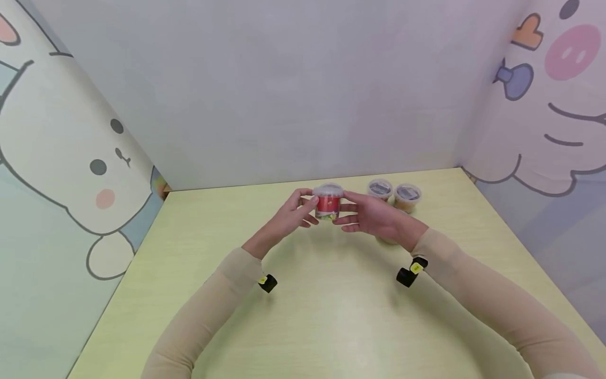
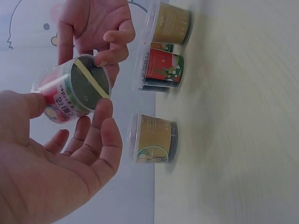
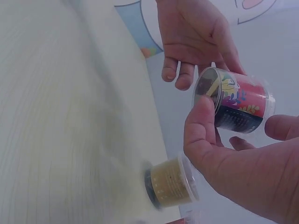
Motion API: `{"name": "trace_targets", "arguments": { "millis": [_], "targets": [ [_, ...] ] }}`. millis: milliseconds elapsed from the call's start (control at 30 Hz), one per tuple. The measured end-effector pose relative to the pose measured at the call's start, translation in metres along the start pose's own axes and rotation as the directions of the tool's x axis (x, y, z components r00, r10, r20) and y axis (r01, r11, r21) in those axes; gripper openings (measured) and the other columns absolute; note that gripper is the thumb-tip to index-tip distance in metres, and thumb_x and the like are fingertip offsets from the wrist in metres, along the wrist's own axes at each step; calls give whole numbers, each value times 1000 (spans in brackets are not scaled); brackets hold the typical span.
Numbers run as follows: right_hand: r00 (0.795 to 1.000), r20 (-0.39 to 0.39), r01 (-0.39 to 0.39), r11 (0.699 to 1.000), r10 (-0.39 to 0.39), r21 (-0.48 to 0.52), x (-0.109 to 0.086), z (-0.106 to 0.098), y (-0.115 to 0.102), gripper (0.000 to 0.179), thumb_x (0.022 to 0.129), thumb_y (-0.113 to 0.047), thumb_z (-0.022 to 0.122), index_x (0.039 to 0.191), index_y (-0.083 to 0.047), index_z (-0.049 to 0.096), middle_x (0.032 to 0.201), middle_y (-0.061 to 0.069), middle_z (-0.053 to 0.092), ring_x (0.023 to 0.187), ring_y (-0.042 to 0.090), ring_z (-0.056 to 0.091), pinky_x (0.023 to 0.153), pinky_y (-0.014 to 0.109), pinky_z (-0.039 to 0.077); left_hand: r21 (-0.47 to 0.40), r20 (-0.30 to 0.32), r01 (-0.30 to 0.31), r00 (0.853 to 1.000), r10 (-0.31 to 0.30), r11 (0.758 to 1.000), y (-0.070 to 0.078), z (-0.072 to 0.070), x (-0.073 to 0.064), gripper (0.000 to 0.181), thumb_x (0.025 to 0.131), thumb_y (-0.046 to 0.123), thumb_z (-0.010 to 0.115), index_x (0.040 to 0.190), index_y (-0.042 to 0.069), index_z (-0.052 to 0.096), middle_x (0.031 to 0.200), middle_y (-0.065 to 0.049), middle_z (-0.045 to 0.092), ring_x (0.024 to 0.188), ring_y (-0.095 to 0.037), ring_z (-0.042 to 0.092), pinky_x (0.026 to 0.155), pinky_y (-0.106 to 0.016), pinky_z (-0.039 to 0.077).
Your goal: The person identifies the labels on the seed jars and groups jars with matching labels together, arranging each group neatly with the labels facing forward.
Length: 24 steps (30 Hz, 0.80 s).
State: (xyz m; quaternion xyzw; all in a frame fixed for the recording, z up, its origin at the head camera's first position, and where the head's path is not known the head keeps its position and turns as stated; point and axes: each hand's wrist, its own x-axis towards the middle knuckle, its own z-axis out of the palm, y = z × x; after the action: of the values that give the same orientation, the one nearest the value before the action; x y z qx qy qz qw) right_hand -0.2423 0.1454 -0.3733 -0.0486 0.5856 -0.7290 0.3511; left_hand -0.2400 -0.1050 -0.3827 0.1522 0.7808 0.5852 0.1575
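Observation:
Both hands hold up a small clear plastic cup (image 1: pixel 328 206) with a red printed label and a lid, above the far part of the table. My left hand (image 1: pixel 294 213) grips its left side, thumb (image 2: pixel 29 103) on the label and fingers round the base. On the other side my right hand (image 1: pixel 376 215) grips it too, with a finger (image 3: pixel 202 116) against the bottom rim. The cup is upright in the head view. A dark content and a pale yellow strip show through its bottom (image 2: pixel 91 81) in the left wrist view.
Behind the right hand stand two lidded cups (image 1: pixel 380 188) (image 1: pixel 407 196); another is mostly hidden under that hand. The left wrist view shows tan-labelled cups (image 2: pixel 154 140) and a red-labelled cup (image 2: pixel 163 67) on the pale wooden table (image 1: pixel 326 316). Cartoon-printed cloth walls (image 1: pixel 284 95) enclose it.

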Motion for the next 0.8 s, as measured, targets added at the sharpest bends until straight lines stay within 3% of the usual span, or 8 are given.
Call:
{"name": "trace_targets", "arguments": {
  "millis": [333, 467, 667, 800],
  "targets": [
    [1000, 1, -13, 1000, 13, 11, 5, -3, 2, 50, 110, -44, 39, 152, -18, 31, 145, 16, 41, 115, 31, 58, 107, 48, 43, 5, 6, 14, 1000, -14, 1000, -5, 2, 3, 53, 107, 44, 49, 147, 13, 34, 121, -16, 55, 103, -41, 68, 89, -46, 55],
    [1000, 3, -12, 1000, 12, 7, 4, -4, 2, 52, 110, -45, 40, 153, -18, 30, 146, 16, 41, 115, 31, 58, 107, 48, 43, -5, 11, 20, 1000, -20, 1000, -4, 3, 2, 52, 107, 43, 49, 147, 13, 33, 121, -17, 54, 106, -46, 66, 90, -47, 55],
    [1000, 17, -10, 1000, 11, -26, 4, -2, 2, 57, 108, -48, 41, 155, -19, 27, 151, 17, 38, 121, 34, 54, 96, 41, 50, -14, 16, 19, 1000, -19, 1000, -8, 5, 2, 53, 107, 44, 50, 148, 14, 32, 121, -17, 55, 106, -47, 65, 91, -49, 54],
    [1000, 12, -9, 999, 10, -42, 5, -1, 3, 59, 108, -49, 41, 156, -19, 26, 153, 18, 36, 125, 35, 52, 99, 43, 48, -20, 17, 27, 1000, -27, 999, -8, 7, 2, 55, 106, 46, 50, 148, 15, 31, 122, -17, 55, 106, -49, 64, 93, -54, 52]
  ]
}}
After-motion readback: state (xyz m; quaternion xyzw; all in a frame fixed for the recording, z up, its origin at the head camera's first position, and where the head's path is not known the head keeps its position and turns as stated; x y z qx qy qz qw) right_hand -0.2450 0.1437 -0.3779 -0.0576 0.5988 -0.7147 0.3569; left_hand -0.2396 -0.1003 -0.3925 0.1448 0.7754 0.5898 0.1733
